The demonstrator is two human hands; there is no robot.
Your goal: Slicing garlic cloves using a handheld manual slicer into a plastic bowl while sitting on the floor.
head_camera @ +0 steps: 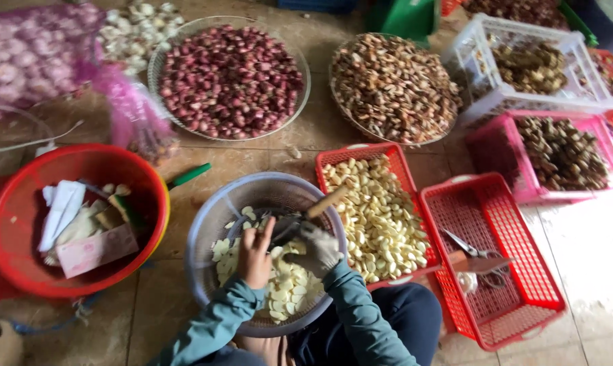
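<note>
While the gloved right hand (pixel 318 248) was clamped on a wooden-handled knife (pixel 305 218), the bare left hand (pixel 254 255) pinched a garlic piece, too small to make out. Both worked above the grey basket (pixel 211 220) of sliced garlic (pixel 289 288) on the floor, with a red basket of peeled cloves (pixel 378 217) just beside it.

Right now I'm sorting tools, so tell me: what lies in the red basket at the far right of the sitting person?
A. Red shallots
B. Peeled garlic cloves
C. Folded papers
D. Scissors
D: scissors lie on the bare mesh floor of that red basket, while the peeled cloves fill the basket beside it.
</note>
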